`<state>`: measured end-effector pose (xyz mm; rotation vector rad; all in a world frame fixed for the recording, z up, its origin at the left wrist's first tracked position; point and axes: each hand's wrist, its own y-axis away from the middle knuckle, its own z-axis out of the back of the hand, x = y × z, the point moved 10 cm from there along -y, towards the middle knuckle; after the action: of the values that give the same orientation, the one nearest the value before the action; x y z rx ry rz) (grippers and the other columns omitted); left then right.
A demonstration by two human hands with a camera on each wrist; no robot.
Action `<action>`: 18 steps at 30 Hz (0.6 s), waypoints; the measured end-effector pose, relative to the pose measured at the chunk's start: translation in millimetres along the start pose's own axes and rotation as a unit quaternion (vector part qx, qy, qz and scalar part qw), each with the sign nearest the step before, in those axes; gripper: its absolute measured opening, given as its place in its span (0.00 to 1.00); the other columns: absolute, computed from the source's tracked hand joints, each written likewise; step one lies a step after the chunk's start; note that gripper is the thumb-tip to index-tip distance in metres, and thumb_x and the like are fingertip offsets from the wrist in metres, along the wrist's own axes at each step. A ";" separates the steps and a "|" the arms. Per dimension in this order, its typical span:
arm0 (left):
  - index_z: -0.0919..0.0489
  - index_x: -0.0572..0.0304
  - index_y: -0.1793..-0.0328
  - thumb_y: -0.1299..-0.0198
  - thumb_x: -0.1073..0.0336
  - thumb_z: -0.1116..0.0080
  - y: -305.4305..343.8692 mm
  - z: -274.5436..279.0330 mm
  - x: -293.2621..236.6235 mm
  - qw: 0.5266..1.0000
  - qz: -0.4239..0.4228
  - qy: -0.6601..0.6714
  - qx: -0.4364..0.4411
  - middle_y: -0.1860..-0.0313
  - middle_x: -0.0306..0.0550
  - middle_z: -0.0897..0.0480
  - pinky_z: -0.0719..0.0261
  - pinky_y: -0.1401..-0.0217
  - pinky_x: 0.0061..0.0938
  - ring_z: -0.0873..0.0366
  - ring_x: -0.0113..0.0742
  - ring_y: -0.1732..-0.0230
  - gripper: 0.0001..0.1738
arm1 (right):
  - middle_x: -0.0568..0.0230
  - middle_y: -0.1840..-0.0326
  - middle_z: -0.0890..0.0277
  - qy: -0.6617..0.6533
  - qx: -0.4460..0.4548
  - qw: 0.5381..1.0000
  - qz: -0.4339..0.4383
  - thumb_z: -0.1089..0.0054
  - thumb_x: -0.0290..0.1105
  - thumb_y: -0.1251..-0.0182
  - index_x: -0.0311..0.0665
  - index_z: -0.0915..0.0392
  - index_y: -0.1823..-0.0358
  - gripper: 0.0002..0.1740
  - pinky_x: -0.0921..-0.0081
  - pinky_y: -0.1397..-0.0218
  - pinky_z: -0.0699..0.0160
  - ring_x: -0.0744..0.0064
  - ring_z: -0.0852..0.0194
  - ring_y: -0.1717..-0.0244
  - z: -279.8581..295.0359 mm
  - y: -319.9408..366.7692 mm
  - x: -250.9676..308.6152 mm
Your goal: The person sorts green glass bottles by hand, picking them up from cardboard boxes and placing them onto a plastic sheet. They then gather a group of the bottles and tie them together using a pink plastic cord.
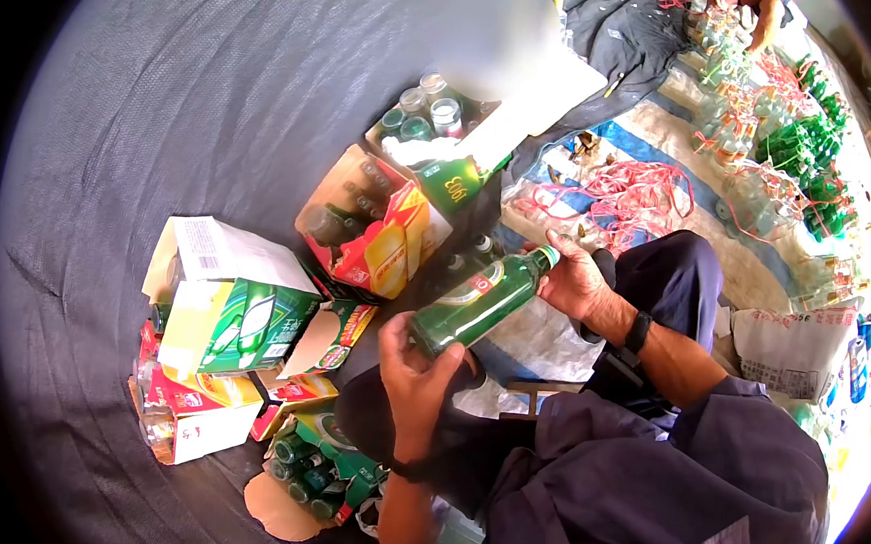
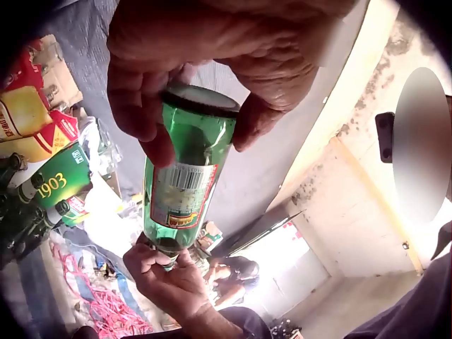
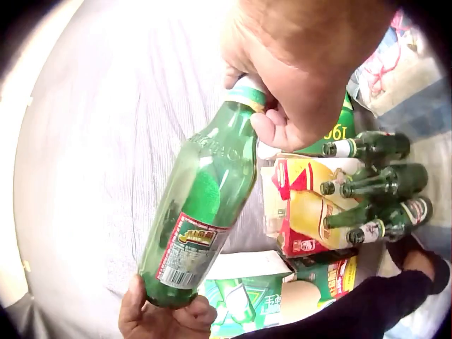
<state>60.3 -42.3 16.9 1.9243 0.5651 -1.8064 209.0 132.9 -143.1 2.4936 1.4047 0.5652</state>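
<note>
A green glass beer bottle [image 1: 481,304] lies aslant between both hands, in front of the person's lap. The left hand [image 1: 414,374] grips its base, thumb on one side and fingers on the other. At the other end the right hand [image 1: 578,284] pinches the neck, just by the light green and white top [image 3: 247,94]. A label with a barcode [image 2: 185,180] faces the left wrist camera. The right wrist view shows the same bottle [image 3: 201,201] from its side, with the left fingers [image 3: 134,304] under its base.
Cartons with bottles surround the left side: a red and yellow one [image 1: 397,245], a green and white one [image 1: 246,316] and a green one [image 1: 333,434]. Several dark green bottles [image 3: 385,180] lie beside the cartons. Tangled pink string [image 1: 636,204] and tied bottles [image 1: 807,144] lie further off.
</note>
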 end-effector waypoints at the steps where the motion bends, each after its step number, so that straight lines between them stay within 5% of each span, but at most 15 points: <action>1: 0.35 0.70 0.32 0.44 0.73 0.30 -0.7 -0.2 5.2 0.999 0.013 -0.035 0.009 0.41 0.54 0.24 0.21 0.43 0.29 0.21 0.38 0.45 0.35 | 0.64 0.59 0.16 0.034 -0.013 0.999 0.016 0.35 0.49 0.33 0.38 0.21 0.51 0.22 0.64 0.51 0.19 0.65 0.17 0.57 -0.8 0.6 4.2; 3: 0.34 0.69 0.33 0.43 0.70 0.30 -3.7 8.3 15.3 0.997 0.031 -0.068 0.017 0.42 0.55 0.22 0.21 0.44 0.30 0.20 0.38 0.46 0.34 | 0.67 0.62 0.17 0.068 -0.040 0.996 0.045 0.35 0.48 0.33 0.40 0.22 0.54 0.19 0.68 0.58 0.20 0.69 0.19 0.62 -1.8 1.6 17.6; 6: 0.22 0.66 0.42 0.42 0.60 0.33 -16.8 30.8 16.7 0.944 0.068 -0.322 0.031 0.54 0.59 0.15 0.21 0.50 0.37 0.17 0.46 0.57 0.24 | 0.71 0.72 0.23 0.201 -0.109 0.962 0.146 0.36 0.46 0.31 0.43 0.23 0.65 0.14 0.78 0.74 0.32 0.77 0.29 0.74 -1.3 4.9 56.2; 9: 0.21 0.64 0.44 0.42 0.56 0.34 -19.8 35.3 -24.9 0.844 -0.086 -0.529 0.026 0.54 0.58 0.15 0.21 0.55 0.41 0.17 0.55 0.61 0.25 | 0.71 0.74 0.25 0.324 -0.203 0.894 0.234 0.36 0.46 0.32 0.37 0.21 0.67 0.18 0.77 0.77 0.37 0.78 0.30 0.76 13.5 13.8 87.2; 10: 0.21 0.64 0.44 0.42 0.56 0.34 -20.6 42.2 -25.0 0.847 -0.088 -0.524 0.023 0.54 0.58 0.15 0.21 0.55 0.41 0.17 0.55 0.61 0.25 | 0.71 0.74 0.25 0.329 -0.202 0.892 0.236 0.36 0.46 0.32 0.37 0.21 0.67 0.18 0.77 0.77 0.37 0.78 0.30 0.76 15.8 14.6 89.3; 12: 0.20 0.64 0.46 0.41 0.55 0.35 -22.4 63.3 -0.9 0.856 -0.005 -0.514 0.048 0.55 0.58 0.15 0.21 0.56 0.42 0.17 0.54 0.63 0.23 | 0.70 0.76 0.25 0.495 -0.254 0.789 0.260 0.36 0.47 0.34 0.35 0.19 0.69 0.20 0.77 0.76 0.36 0.79 0.31 0.78 17.2 20.2 105.8; 13: 0.20 0.65 0.47 0.40 0.58 0.34 -23.7 73.4 14.1 0.868 -0.001 -0.493 0.055 0.59 0.57 0.14 0.21 0.59 0.39 0.15 0.47 0.65 0.21 | 0.69 0.78 0.25 0.496 -0.200 0.770 0.346 0.36 0.48 0.34 0.34 0.20 0.73 0.22 0.77 0.75 0.36 0.80 0.32 0.79 -10.2 26.3 107.1; 14: 0.20 0.65 0.47 0.40 0.58 0.34 -25.2 84.0 26.9 0.871 -0.001 -0.489 0.052 0.59 0.57 0.14 0.21 0.59 0.39 0.15 0.47 0.65 0.21 | 0.71 0.76 0.24 0.550 -0.200 0.740 0.333 0.36 0.48 0.34 0.34 0.21 0.75 0.23 0.76 0.75 0.35 0.82 0.32 0.77 -16.4 25.9 104.2; 17: 0.20 0.68 0.48 0.38 0.61 0.35 -23.4 100.7 50.1 0.942 0.051 -0.328 0.049 0.63 0.52 0.14 0.20 0.61 0.31 0.15 0.37 0.65 0.18 | 0.52 0.74 0.20 0.699 -0.221 0.632 0.252 0.38 0.45 0.34 0.31 0.19 0.66 0.20 0.64 0.64 0.24 0.65 0.22 0.72 25.6 -6.6 89.3; 18: 0.20 0.69 0.49 0.37 0.63 0.36 -24.4 101.6 46.4 0.959 0.069 -0.271 0.035 0.63 0.49 0.14 0.21 0.61 0.27 0.16 0.34 0.65 0.17 | 0.52 0.74 0.20 0.703 -0.219 0.629 0.247 0.38 0.45 0.34 0.31 0.19 0.66 0.20 0.64 0.64 0.24 0.65 0.22 0.72 28.8 -8.9 83.9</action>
<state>-33.9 -80.5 -35.5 1.3682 0.1759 -2.1572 253.9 209.1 -153.9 1.6894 0.4370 2.9153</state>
